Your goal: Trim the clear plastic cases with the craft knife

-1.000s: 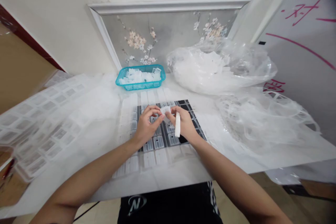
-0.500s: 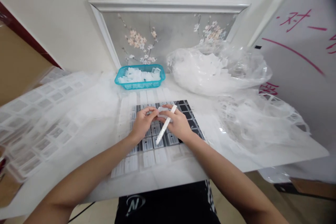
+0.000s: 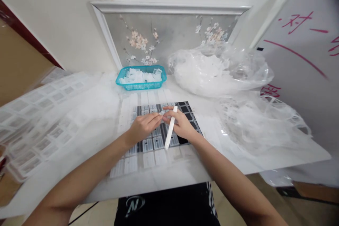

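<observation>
Seen from above, at front edge of worktop (image 3: pixel 278 157), both forearms reaching in over it.

L hand (image 3: pixel 144 127): narrow, thumb + index closed in a pinch on small clear piece (image 3: pixel 161 113); other fingers curled low, resting on tray. Piece too small to tell shape.

R hand (image 3: pixel 182 125): also narrow, fingertips meeting same clear piece from opp. side, so piece sits btw the two hands, just above far-middle part of dark tray (image 3: pixel 189 108). Same hand also holding white stick (image 3: pixel 170 128), laid slantwise across the fingers, lower end pointing to front edge. Prob. parked there so fingertips stay free for the pinch w/o putting the tool down.

Dark tray: centre of worktop, near front edge, rows of clear inserts in its cells; a few cells at far R corner bare. Prob. dark so clear parts show up against it.

Teal basket (image 3: pixel 140 85): at back edge, behind tray, full of loose clear pieces, within arm's reach.

Plastic bag (image 3: pixel 219 72): back R corner, bulging w/ white pieces, mouth open.

Blister sheets (image 3: pixel 39 120): stacked along L edge, overhanging it.

Punched-out sheet (image 3: pixel 262 120): crumpled along R edge, full of holes.

Framed picture (image 3: pixel 169 39) w/ blossoms leaning on wall behind back edge.
</observation>
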A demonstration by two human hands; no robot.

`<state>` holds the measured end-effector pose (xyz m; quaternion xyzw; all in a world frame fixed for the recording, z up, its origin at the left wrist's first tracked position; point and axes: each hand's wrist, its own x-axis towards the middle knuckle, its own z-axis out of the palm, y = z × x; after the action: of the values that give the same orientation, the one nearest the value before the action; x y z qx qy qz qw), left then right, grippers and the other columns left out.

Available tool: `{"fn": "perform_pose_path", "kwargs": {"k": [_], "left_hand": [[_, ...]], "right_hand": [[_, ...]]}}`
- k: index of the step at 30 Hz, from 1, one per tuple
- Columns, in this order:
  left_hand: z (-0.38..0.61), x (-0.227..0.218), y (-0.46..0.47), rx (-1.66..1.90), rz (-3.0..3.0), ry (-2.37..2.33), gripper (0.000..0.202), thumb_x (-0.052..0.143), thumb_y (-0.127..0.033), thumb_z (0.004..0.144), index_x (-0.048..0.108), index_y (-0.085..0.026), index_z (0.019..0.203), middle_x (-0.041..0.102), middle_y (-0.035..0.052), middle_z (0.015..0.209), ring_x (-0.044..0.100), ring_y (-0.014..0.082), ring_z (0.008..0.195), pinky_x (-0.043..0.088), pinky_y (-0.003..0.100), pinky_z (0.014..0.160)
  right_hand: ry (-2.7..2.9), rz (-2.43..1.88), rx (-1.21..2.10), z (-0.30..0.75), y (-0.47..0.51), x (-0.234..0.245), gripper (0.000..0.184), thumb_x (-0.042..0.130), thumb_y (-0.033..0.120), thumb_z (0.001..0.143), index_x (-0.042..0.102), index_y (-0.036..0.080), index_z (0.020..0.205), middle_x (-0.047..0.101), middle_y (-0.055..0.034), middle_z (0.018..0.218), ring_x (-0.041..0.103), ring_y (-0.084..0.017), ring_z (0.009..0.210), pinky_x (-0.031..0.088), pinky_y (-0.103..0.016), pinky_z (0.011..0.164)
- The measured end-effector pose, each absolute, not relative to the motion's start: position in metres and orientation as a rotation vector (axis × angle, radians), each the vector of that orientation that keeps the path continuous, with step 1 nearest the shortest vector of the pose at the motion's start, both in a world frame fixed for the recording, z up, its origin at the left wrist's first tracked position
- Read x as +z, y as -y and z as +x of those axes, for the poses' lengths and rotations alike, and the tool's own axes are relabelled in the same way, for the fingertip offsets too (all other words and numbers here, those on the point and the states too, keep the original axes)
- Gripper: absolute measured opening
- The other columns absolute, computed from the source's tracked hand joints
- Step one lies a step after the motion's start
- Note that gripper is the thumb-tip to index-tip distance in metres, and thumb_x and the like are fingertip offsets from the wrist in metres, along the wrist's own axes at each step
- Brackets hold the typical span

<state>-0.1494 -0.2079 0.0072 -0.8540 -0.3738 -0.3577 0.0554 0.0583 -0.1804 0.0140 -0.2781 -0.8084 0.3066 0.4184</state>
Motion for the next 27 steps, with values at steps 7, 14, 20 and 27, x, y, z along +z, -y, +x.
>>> {"fn": "perform_pose_path", "kwargs": {"k": [7,14,20,27], "left_hand": [[-0.131,0.015,0.202,-1.565,-2.351,1.529,0.011,0.059,-0.022,0.084,0.069,-0.018,0.084,0.072,0.0037,0.082,0.066,0.0142,0.070,0.055,0.026,0.069],[-0.160,0.022,0.176,-2.347,-2.019,2.201,0.025,0.060,-0.040,0.080,0.060,-0.016,0.086,0.069,0.0061,0.090,0.069,0.0167,0.071,0.053,0.025,0.057],[-0.156,0.023,0.179,-2.523,-2.266,2.338,0.023,0.050,-0.042,0.082,0.046,-0.019,0.080,0.065,0.0014,0.080,0.058,0.0112,0.050,0.038,0.020,0.041],[-0.157,0.018,0.186,-1.200,-2.506,1.925,0.025,0.053,-0.035,0.085,0.054,-0.019,0.065,0.055,-0.0004,0.063,0.055,0.0159,0.064,0.044,0.028,0.062]], "right_hand": [[2.027,-0.646,0.680,0.057,0.183,0.021,0.013,0.053,0.026,0.092,0.065,0.022,0.090,0.057,-0.0106,0.114,0.054,-0.025,0.116,0.046,-0.042,0.095],[1.993,-0.635,0.844,0.067,0.190,0.037,0.016,0.051,0.035,0.092,0.061,0.024,0.086,0.060,-0.0062,0.090,0.058,-0.022,0.087,0.047,-0.041,0.084],[1.752,-0.727,1.080,0.071,0.193,0.045,0.028,0.058,0.045,0.088,0.054,0.023,0.072,0.054,-0.0007,0.067,0.050,-0.016,0.062,0.041,-0.031,0.061],[1.602,-0.751,1.186,0.069,0.191,0.040,0.020,0.064,0.041,0.084,0.062,0.022,0.078,0.056,0.0003,0.063,0.051,-0.014,0.056,0.041,-0.028,0.055]]}}
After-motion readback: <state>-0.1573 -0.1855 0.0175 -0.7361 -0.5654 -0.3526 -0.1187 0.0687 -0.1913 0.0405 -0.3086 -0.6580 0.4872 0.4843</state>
